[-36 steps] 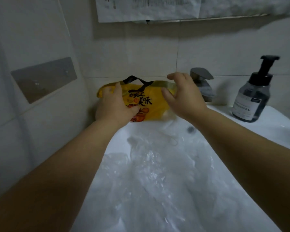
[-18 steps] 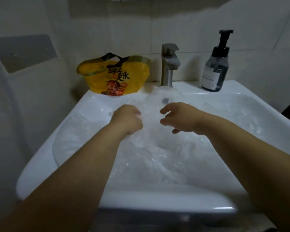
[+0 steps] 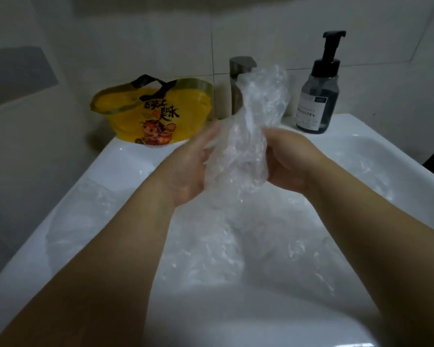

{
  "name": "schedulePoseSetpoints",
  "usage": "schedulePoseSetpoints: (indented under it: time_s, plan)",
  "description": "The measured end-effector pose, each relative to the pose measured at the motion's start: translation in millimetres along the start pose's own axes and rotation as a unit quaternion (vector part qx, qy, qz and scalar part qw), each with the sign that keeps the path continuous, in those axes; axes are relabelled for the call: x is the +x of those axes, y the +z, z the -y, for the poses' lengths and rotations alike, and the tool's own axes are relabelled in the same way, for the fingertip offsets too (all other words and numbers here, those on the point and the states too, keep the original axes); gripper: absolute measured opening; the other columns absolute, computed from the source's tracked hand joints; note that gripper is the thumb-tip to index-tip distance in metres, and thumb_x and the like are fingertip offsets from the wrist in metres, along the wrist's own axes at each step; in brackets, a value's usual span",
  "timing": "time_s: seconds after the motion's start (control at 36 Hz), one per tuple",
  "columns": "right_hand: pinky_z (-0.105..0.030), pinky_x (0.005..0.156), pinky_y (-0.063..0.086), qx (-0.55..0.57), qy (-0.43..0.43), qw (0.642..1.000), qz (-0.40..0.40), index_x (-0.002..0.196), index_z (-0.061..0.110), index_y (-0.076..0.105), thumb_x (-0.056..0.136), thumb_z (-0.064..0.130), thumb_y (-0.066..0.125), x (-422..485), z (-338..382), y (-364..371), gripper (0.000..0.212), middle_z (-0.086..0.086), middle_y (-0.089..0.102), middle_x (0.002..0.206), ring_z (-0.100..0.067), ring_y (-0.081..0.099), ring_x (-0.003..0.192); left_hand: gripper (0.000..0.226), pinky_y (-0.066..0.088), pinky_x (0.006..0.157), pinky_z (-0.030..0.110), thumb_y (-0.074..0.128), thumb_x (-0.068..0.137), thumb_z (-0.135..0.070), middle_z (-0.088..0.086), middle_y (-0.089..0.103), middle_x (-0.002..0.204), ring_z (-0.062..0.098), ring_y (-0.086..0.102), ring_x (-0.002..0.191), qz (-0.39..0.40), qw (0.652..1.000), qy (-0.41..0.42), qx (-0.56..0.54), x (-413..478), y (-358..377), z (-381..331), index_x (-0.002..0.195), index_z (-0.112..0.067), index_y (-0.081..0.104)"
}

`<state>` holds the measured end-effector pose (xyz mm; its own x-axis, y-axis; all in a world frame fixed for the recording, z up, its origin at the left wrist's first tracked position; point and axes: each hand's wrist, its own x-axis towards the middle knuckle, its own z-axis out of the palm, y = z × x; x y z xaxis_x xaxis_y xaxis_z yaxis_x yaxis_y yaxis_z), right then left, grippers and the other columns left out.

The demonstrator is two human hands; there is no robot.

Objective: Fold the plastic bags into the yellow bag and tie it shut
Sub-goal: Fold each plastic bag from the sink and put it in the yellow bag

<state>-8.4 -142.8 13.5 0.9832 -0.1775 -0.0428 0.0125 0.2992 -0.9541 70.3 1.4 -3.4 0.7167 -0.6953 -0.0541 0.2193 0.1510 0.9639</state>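
Now lifts a clear plastic bag [image 3: 251,126] up out of the basin, where half a second ago both hands lay low among the plastic; brings it to the middle of the frame, its crumpled top reaching up in front of the faucet [image 3: 237,71]. Grips the bag's lower part with the right hand [image 3: 290,162], fingers [image 3: 276,137] curled round the bunched film from the right. Presses the left hand [image 3: 192,169] against the bag's left side, palm turned toward it, fingers fairly straight and blurred at the tips. Leaves the rest of the plastic bags [image 3: 211,259] lying loose and rumpled across the basin of the white sink [image 3: 125,159], below and around both forearms, with the held bag's lower end trailing down into them. Upper left of centre: the yellow bag [image 3: 158,113], upright on the sink's back rim against the tiled wall, mouth open, black handles on top, printed with black characters and a cartoon figure, left of the faucet and apart from both hands. Upper right: a dark pump bottle [image 3: 317,96] on the back rim, right of the faucet. Far upper left, on the wall: a grey plate [image 3: 18,73].
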Motion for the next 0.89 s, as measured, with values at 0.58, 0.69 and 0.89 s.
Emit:
schedulePoseSetpoints:
  time_s: [0.58,0.69,0.89]
  plan:
    - [-0.051,0.089,0.053,-0.124,-0.003,0.984,-0.127,0.101,0.010,0.063,0.091,0.014,0.060,1,-15,10,0.010,-0.024,0.064,0.114,-0.038,0.065,0.101,0.011,0.055,0.064,0.027,0.063,0.092,-0.015,0.000,0.069,0.079,0.014,0.068,0.072,-0.138,0.984,0.102,0.057,7,-2,9,0.102,-0.011,0.063]
    - [-0.038,0.083,0.051,-0.036,-0.020,0.993,-0.109,0.103,0.001,0.061,0.091,-0.003,0.053,2,-11,6,0.014,-0.019,0.062,0.098,-0.034,0.061,0.088,0.032,0.055,0.089,0.040,0.062,0.092,-0.030,0.005,0.073,0.109,0.022,0.070,0.101,-0.122,0.989,0.077,0.010,5,-2,3,0.121,-0.016,0.064]
    - [-0.027,0.064,0.044,0.106,-0.022,0.991,-0.074,0.105,0.001,0.057,0.091,-0.003,0.054,3,-8,4,0.015,-0.012,0.062,0.089,-0.018,0.058,0.069,0.018,0.051,0.095,0.043,0.060,0.095,-0.018,0.008,0.071,0.108,0.024,0.068,0.098,-0.161,0.985,0.057,-0.009,6,-6,0,0.110,-0.014,0.069]
